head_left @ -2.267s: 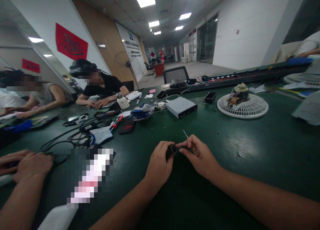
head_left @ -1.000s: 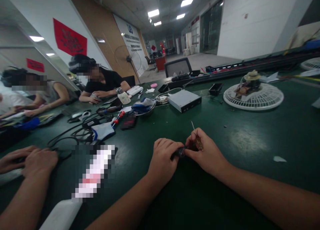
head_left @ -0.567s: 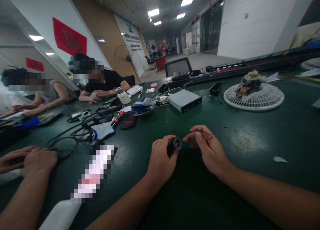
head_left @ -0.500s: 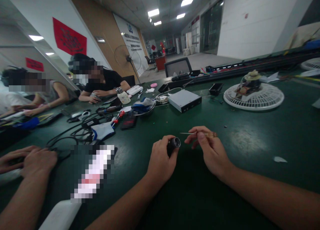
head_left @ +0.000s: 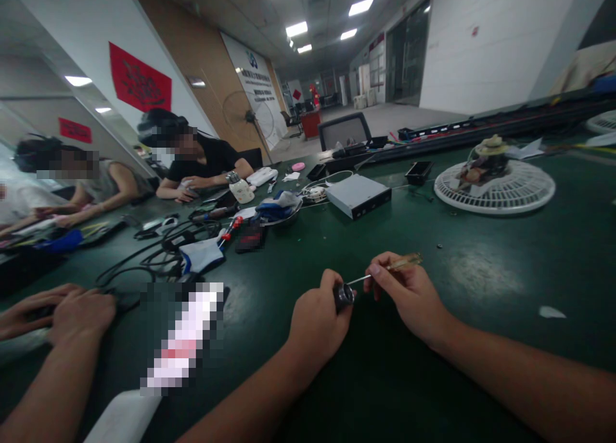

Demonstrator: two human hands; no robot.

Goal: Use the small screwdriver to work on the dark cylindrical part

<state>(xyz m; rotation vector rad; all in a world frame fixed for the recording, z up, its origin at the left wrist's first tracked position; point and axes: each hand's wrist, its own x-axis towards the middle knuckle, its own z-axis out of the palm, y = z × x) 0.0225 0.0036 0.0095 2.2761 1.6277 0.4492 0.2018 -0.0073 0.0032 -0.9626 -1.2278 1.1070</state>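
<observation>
A long office-like hall with white ceiling panels runs back behind a dark green workbench, its rubbery top scuffed pale in patches; a red banner and a white poster hang on the left wall, their writing too small or blurred to read. The left hand is clenched around a short dark cylinder, which sits at the fingertips with its shiny round metal end tipped toward the right hand. That hand pinches a small tool between thumb and fingers, with a slim amber-brown handle and a thin bright metal shaft. The shaft points into the cylinder's end, and its tip meets the metal rim or stops just beside it; I cannot tell which. Both hands are held just above the bench. Farther along lie a grey metal box, a round white plastic fan guard with motor parts on it, a small black tray, and a tangle of black cables. A red-handled screwdriver lies nearby. At the left edge, a co-worker's hands rest on the bench, and a person in a black T-shirt sits across it.
</observation>
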